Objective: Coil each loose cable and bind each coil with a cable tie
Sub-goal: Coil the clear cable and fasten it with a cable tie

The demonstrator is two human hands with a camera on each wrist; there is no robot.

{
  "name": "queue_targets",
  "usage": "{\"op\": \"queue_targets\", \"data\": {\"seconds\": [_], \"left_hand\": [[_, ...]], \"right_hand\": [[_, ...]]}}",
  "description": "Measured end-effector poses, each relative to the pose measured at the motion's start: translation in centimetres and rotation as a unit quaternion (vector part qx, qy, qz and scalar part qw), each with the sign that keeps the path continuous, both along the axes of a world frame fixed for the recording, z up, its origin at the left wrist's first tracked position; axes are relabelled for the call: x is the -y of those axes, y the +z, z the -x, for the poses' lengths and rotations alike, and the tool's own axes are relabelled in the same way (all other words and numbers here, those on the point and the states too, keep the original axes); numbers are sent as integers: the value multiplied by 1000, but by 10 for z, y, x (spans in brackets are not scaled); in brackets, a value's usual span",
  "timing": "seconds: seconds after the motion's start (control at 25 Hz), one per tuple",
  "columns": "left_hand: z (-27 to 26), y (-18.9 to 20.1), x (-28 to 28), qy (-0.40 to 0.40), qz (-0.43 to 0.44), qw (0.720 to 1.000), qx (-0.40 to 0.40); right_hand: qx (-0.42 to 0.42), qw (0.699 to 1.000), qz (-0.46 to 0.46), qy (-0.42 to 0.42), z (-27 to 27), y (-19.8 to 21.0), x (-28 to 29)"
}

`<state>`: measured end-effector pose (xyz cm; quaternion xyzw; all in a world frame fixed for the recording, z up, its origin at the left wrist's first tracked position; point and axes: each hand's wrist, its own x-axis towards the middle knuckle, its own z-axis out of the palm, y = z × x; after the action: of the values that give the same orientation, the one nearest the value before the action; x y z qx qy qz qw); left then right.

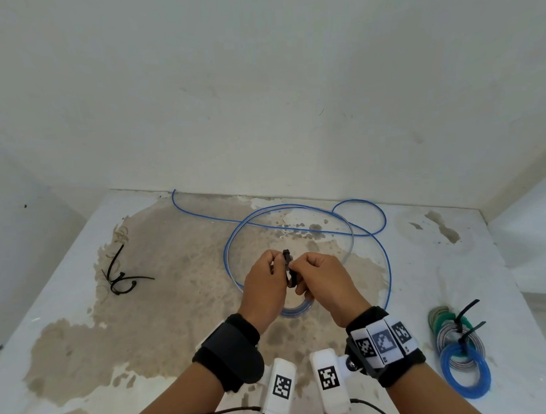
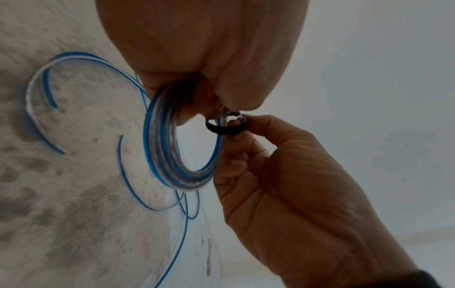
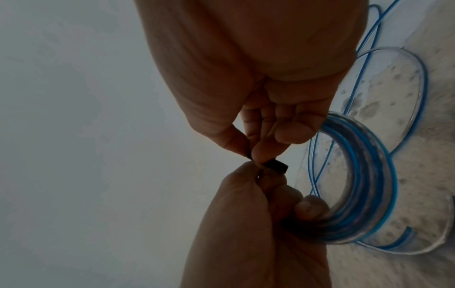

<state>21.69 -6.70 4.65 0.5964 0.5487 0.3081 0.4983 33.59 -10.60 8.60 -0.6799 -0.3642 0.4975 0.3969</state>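
Bright, even and diffuse in the head view, with no hard shadows on the stained table [image 1: 163, 309] and no glare; sharp at the centre, walls and table edges bowed by wide-angle distortion toward the corners. Dimmer and greyer in both wrist views. Left wrist view: motion-smeared at the left edge, the blue cable [image 2: 160, 140] fairly crisp, the left hand [image 2: 202, 50] close, soft and shaded, the right hand [image 2: 290, 175] clearer. Right wrist view: darkest, both hands backlit and near silhouette against pale wall, grainy, the black cable tie [image 3: 348, 168] only a dark blur, table stretched along the right edge
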Motion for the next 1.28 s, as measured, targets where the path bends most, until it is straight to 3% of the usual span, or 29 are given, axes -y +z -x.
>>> {"op": "queue_targets", "data": {"seconds": [0.28, 0.52, 0.72, 0.92, 1.08, 1.28], "left_hand": [[4, 0, 1, -31, -100, 994, -29], [5, 4, 6, -58, -155, 985, -48], [15, 4, -2, -103, -105, 986, -71], [18, 9, 0, -120, -39, 991, -43], [16, 11, 2, -87, 39, 995, -16], [16, 11, 4, -106, -20, 994, -35]], "right_hand": [[-93, 995, 6, -22, -4, 3, -3], [-92, 995, -2, -31, -7, -1, -6], [-36, 998, 29, -29, -13, 1, -11], [-104, 989, 99, -26, -21, 10, -19], [-87, 992, 87, -30, -24, 15, -25], [-65, 997, 26, -21, -21, 14, -28]]}}
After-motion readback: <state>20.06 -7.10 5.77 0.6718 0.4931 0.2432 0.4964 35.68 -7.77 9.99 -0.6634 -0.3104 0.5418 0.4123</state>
